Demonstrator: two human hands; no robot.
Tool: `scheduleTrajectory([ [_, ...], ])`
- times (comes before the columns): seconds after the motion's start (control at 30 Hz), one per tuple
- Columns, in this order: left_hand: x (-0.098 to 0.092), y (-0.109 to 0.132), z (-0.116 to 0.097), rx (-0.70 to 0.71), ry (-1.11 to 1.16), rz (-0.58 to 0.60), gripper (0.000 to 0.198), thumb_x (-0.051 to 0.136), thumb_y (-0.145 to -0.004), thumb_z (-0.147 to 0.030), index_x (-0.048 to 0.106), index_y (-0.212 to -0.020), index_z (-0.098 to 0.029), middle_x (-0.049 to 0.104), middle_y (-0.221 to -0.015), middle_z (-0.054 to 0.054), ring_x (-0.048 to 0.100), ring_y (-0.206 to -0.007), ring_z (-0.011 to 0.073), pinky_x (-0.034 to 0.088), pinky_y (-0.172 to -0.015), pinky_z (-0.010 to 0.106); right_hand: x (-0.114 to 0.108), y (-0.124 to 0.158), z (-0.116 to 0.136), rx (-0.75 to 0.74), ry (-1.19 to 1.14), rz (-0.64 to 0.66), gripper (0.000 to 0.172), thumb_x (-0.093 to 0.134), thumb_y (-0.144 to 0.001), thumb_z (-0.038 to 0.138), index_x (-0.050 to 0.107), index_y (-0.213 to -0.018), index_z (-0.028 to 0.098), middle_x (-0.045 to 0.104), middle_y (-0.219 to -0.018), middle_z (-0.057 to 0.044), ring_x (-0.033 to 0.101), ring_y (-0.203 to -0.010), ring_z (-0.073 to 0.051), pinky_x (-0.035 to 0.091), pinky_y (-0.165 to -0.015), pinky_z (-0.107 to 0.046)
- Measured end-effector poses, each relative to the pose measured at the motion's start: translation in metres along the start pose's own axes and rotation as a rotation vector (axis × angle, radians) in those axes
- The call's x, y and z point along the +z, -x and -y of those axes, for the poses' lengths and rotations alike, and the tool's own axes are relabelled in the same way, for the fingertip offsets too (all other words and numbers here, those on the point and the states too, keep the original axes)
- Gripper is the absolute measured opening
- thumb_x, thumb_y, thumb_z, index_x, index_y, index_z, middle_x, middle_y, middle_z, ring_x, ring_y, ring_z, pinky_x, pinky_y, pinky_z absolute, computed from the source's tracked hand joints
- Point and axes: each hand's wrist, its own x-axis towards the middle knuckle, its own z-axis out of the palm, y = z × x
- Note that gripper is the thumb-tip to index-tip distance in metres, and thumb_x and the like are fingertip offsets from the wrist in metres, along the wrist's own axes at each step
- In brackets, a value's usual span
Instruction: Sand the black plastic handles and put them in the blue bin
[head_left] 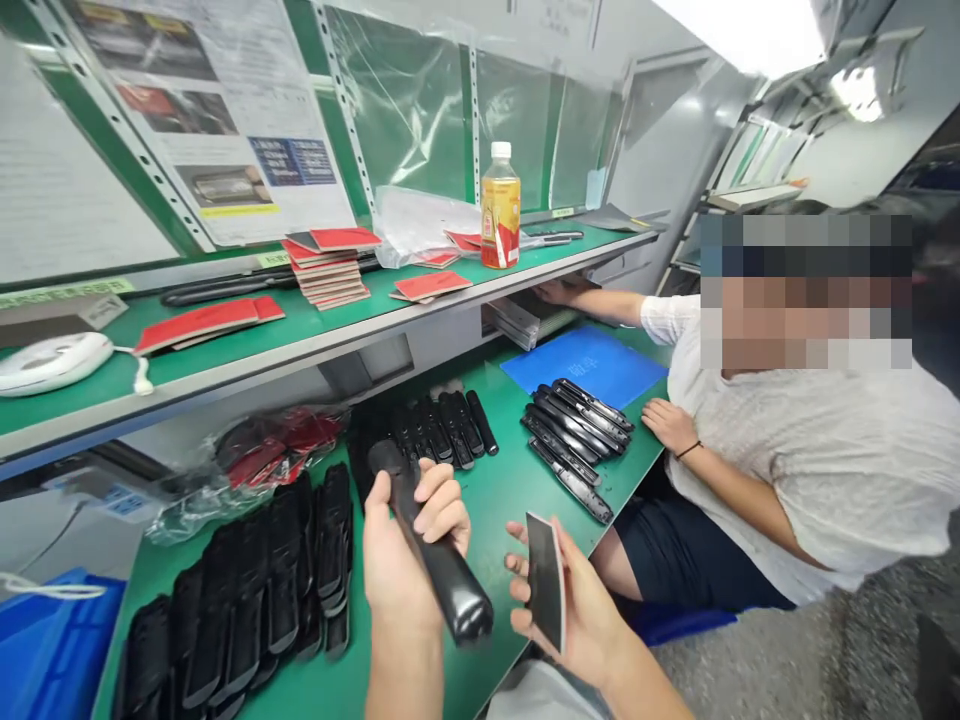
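Observation:
My left hand (405, 555) is wrapped round a long, glossy black plastic shell (450, 585), held tilted above the table. My right hand (581, 610) grips a thin rectangular pad (545, 580) with a dark grey face and a pale edge, on edge between thumb and fingers. The pad is apart from the shell. To the left of my left hand, a pile of similar black shells (247, 590) lies in overlapping rows on the green table (487, 520). More black shells (442, 425) lie in a row behind my left hand.
A co-worker (810, 430) sits at the right, one hand by a third group of shells (577, 430). A blue sheet (585, 360) lies behind them. The shelf (360, 345) above bears red pads (330, 270) and a drink bottle (500, 210). A blue bin (56, 640) stands at lower left.

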Motion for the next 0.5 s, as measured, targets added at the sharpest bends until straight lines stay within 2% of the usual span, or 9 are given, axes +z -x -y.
scheduleTrajectory([
  [0.1,0.004,-0.003,0.014,0.036,-0.165,-0.058,0.029,0.044,-0.099,-0.036,0.056,-0.114,-0.014,0.049,-0.079,0.0,0.05,-0.059,0.0076,0.047,-0.049,0.018,0.008,0.015,0.005,-0.066,-0.079,0.05,0.067,0.059,-0.08,0.073,0.054,-0.131,0.031,0.067,-0.097,-0.004,0.057,-0.068,-0.014,0.041,-0.057,-0.026],
  [0.2,0.003,-0.007,0.022,0.044,-0.296,-0.18,0.035,0.046,-0.099,-0.034,0.055,-0.127,-0.014,0.052,-0.078,-0.001,0.051,-0.055,0.0047,0.047,-0.046,0.013,0.012,0.03,0.005,-0.251,0.092,0.125,0.072,0.066,-0.077,0.069,0.048,-0.138,0.036,0.065,-0.112,-0.008,0.056,-0.073,-0.017,0.041,-0.057,-0.028],
  [0.33,0.0,-0.01,0.029,0.112,-0.421,-0.307,0.027,0.053,-0.097,-0.028,0.058,-0.12,-0.014,0.053,-0.074,-0.005,0.042,-0.041,-0.0006,0.037,-0.034,0.009,0.011,0.04,0.007,-0.556,0.643,0.124,0.077,0.05,-0.082,0.077,0.043,-0.144,0.033,0.066,-0.102,-0.008,0.055,-0.065,-0.018,0.043,-0.056,-0.032],
  [0.4,0.0,-0.011,0.031,0.143,-0.44,-0.304,0.022,0.053,-0.097,-0.026,0.059,-0.115,-0.015,0.053,-0.072,-0.005,0.041,-0.039,-0.001,0.035,-0.032,0.009,0.01,0.042,0.01,-0.738,0.899,0.058,0.075,0.043,-0.085,0.076,0.045,-0.145,0.031,0.062,-0.121,-0.011,0.061,-0.084,-0.023,0.05,-0.071,-0.036],
  [0.47,-0.002,-0.013,0.032,0.156,-0.414,-0.293,0.018,0.052,-0.098,-0.025,0.06,-0.11,-0.014,0.052,-0.071,-0.005,0.039,-0.039,-0.0012,0.034,-0.032,0.009,0.008,0.042,0.012,-1.031,1.205,0.008,0.058,0.044,-0.095,0.061,0.048,-0.144,0.03,0.053,-0.14,-0.011,0.059,-0.108,-0.027,0.049,-0.087,-0.039],
  [0.5,-0.003,-0.014,0.032,0.147,-0.392,-0.296,0.016,0.053,-0.097,-0.025,0.06,-0.107,-0.014,0.052,-0.071,-0.005,0.039,-0.039,-0.0012,0.033,-0.032,0.009,0.008,0.042,0.01,-1.219,1.403,0.03,0.046,0.045,-0.099,0.049,0.051,-0.141,0.031,0.056,-0.139,-0.008,0.059,-0.11,-0.025,0.049,-0.088,-0.038],
])
